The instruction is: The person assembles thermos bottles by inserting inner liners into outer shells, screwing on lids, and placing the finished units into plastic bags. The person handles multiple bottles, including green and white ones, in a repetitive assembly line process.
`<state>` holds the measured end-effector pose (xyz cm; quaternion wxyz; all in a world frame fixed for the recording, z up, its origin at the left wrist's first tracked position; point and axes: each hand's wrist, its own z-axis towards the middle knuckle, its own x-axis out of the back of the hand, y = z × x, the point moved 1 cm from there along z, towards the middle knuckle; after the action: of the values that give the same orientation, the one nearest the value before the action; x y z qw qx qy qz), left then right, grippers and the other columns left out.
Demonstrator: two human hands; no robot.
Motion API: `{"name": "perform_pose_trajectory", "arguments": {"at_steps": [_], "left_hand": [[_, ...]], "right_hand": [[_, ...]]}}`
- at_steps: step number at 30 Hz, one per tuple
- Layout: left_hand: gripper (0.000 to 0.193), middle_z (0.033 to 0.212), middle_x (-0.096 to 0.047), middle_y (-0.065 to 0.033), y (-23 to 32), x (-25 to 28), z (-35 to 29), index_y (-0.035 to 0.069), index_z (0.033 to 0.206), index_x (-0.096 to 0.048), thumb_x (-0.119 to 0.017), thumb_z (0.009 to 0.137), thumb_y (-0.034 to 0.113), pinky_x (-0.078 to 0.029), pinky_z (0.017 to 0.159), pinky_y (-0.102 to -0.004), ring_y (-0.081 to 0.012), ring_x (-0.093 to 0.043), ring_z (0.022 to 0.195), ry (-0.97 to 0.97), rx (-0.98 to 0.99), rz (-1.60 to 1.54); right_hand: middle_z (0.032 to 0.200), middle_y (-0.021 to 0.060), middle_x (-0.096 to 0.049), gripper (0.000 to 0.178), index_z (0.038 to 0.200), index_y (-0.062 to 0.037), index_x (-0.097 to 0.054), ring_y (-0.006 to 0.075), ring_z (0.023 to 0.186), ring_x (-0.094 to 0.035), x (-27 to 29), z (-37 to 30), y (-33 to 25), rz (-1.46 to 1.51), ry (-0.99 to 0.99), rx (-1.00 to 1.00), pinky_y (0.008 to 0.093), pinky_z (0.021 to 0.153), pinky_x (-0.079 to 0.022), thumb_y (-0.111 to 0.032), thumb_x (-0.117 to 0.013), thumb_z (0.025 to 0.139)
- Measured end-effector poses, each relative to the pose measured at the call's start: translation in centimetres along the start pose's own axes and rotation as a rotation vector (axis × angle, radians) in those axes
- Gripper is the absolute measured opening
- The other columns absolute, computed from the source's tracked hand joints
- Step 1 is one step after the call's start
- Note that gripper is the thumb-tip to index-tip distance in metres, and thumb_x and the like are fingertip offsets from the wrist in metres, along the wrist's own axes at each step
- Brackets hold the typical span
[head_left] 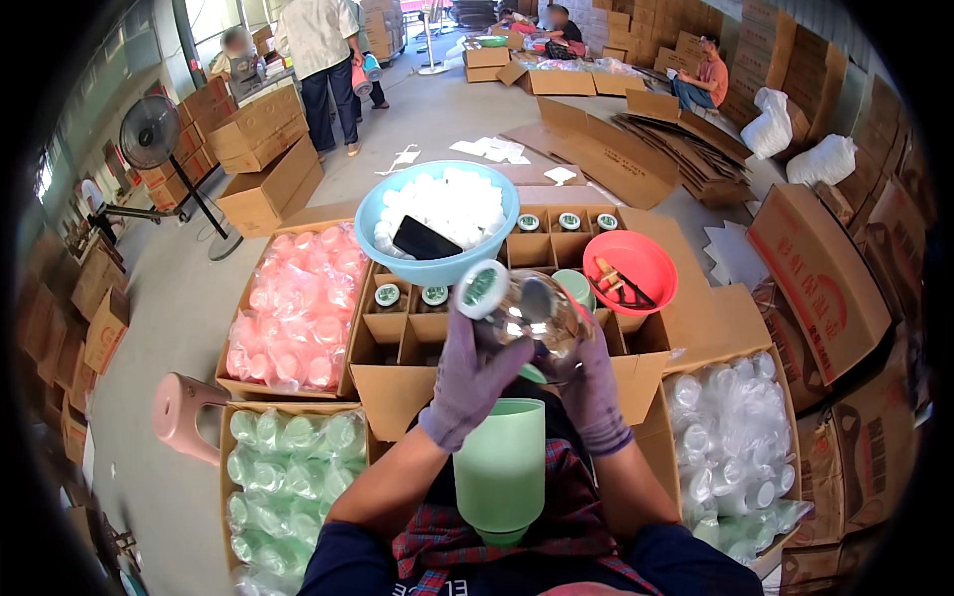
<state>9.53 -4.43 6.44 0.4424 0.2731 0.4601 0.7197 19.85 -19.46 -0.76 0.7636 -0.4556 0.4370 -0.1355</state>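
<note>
Both my hands wear purple-grey gloves. My left hand (467, 372) and my right hand (594, 387) are closed round a shiny silver flask liner (542, 316), tilted over the open carton. A white cap with a green patterned top (484, 289) sits on its upper left end. Below my hands, a pale green plastic flask casing (500, 462) stands in my lap with its narrow end down, against a checked apron (566, 507). The divided carton (397, 382) in front holds several white-capped bottles (434, 296) in its cells.
A blue basin (373, 238) of white pieces, with a black phone (425, 239), rests on the carton. Beside it stands a red bowl (661, 268). Boxes of pink (298, 308), green (288, 467) and clear (730, 427) bagged parts surround me. A pink stool (179, 407) and fan (149, 131) stand left.
</note>
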Motion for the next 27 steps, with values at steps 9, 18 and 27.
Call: {"name": "perform_pose_trajectory", "arguments": {"at_steps": [9,18,27], "left_hand": [[0.110,0.143,-0.048,-0.0345,-3.2,5.9,-11.5,-0.015,0.152,-0.013,-0.073,0.086,0.048,-0.032,0.117,-0.0444,-0.0442,-0.046,0.137,-0.458,0.394,0.687],[0.111,0.158,-0.029,-0.0312,-1.4,5.9,-18.7,-0.010,0.155,-0.019,-0.086,0.078,0.035,-0.026,0.122,-0.0421,-0.0385,-0.029,0.150,-0.425,0.154,0.386],[0.106,0.142,-0.052,-0.0197,-1.6,4.4,-19.2,-0.003,0.159,-0.014,-0.082,0.082,0.021,-0.039,0.111,-0.0368,-0.0269,-0.052,0.130,-0.218,0.378,0.126]], "right_hand": [[0.131,0.0074,-0.060,0.059,0.145,-0.0031,-0.049,0.0134,0.115,-0.059,10.7,1.2,-4.6,-0.535,-0.118,-0.155,0.0297,0.089,-0.052,-0.036,-0.059,0.097],[0.138,0.0191,-0.057,0.067,0.144,-0.0010,-0.049,0.0307,0.128,-0.055,9.3,-9.3,-7.3,-1.131,-0.472,-0.094,0.0390,0.108,-0.043,-0.032,-0.074,0.090],[0.137,0.0202,-0.059,0.052,0.143,0.0054,-0.047,0.0320,0.124,-0.060,9.0,-21.0,-3.9,-0.483,-0.181,-0.395,0.0398,0.105,-0.048,-0.020,-0.058,0.099]]}}
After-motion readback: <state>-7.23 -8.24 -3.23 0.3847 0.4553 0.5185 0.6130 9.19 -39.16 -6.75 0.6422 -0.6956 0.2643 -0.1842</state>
